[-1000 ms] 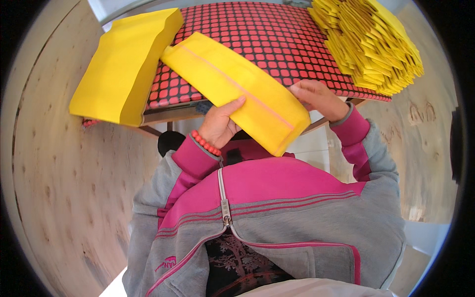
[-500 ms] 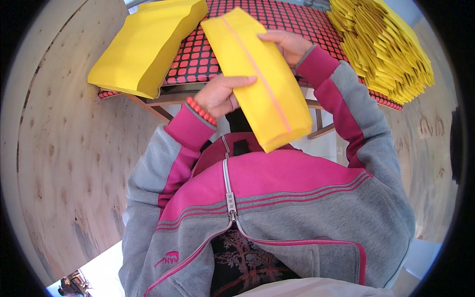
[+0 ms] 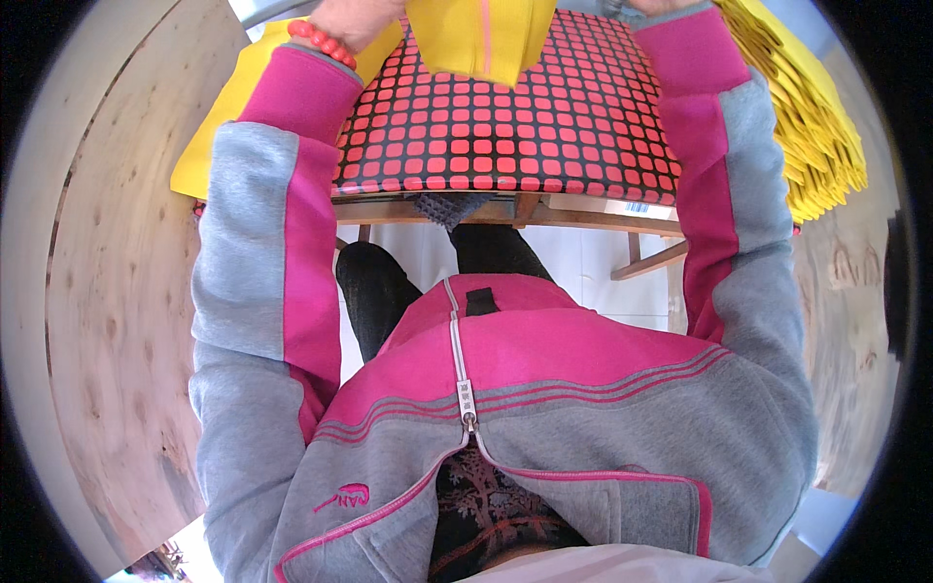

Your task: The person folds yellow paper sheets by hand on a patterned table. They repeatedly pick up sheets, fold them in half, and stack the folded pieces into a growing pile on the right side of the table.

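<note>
My left hand [image 3: 355,19], with a red bead bracelet [image 3: 323,44] at the wrist, reaches to the top edge of the view. Its fingers are cut off there. Only a sliver of my right hand [image 3: 669,5] shows at the top right, fingers out of sight. Between the hands, nearer the left, is the lower end of a flat yellow sleeve-like piece [image 3: 481,44] with a pink line down its middle. Whether either hand grips it cannot be seen. A larger yellow stack [image 3: 219,146] lies behind my left forearm.
A table with a red-and-black checked cover [image 3: 515,141] spans the far side. At its right lies a thick pile of folded yellow pieces [image 3: 812,136]. Wooden boards [image 3: 126,321] stand at the left and right. A dark blue cloth [image 3: 447,207] hangs under the table edge.
Both hands have moved up and away from my body, spreading apart. The yellow piece has gone up with them, from in front of my chest to the top edge, uncovering the checked tabletop.
</note>
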`<state>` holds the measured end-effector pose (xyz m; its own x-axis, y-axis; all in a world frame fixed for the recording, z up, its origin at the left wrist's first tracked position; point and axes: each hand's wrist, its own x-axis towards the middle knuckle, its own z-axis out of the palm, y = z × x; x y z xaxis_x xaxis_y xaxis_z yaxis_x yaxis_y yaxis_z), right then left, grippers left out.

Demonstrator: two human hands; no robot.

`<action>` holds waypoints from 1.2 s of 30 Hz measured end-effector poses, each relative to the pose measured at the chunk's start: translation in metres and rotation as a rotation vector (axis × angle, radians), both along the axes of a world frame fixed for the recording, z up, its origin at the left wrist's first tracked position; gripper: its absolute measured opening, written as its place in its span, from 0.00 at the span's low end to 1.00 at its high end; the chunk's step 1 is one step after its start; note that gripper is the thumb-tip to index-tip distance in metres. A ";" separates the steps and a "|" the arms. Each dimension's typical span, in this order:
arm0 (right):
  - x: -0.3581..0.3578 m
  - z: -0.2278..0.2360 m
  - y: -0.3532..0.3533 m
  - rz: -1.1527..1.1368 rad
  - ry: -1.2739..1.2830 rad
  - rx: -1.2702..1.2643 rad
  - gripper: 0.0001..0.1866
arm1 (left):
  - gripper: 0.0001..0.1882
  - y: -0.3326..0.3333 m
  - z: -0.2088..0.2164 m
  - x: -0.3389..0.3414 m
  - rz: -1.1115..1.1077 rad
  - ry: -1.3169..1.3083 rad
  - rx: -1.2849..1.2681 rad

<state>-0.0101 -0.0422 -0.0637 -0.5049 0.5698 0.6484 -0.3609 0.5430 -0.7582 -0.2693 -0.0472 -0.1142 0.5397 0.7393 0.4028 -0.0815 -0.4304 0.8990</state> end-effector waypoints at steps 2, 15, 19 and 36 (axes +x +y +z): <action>0.001 -0.032 0.002 0.004 0.007 -0.111 0.27 | 0.26 0.005 -0.027 0.003 0.008 0.029 -0.010; -0.007 -0.090 0.022 -0.053 0.170 -0.284 0.22 | 0.23 0.024 -0.064 0.007 0.104 -0.106 -0.167; -0.015 -0.107 0.007 -0.118 0.073 -0.224 0.22 | 0.22 0.015 -0.087 0.004 0.251 0.186 -0.047; 0.021 -0.185 -0.023 0.007 -0.135 -1.071 0.24 | 0.25 -0.034 -0.124 -0.014 -0.071 -0.044 -1.038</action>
<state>0.0110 -0.0651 -0.2483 -0.5403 0.8045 -0.2466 -0.2394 -0.4279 -0.8715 -0.2831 -0.0817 -0.2377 0.5957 0.7004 -0.3931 -0.1176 0.5603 0.8199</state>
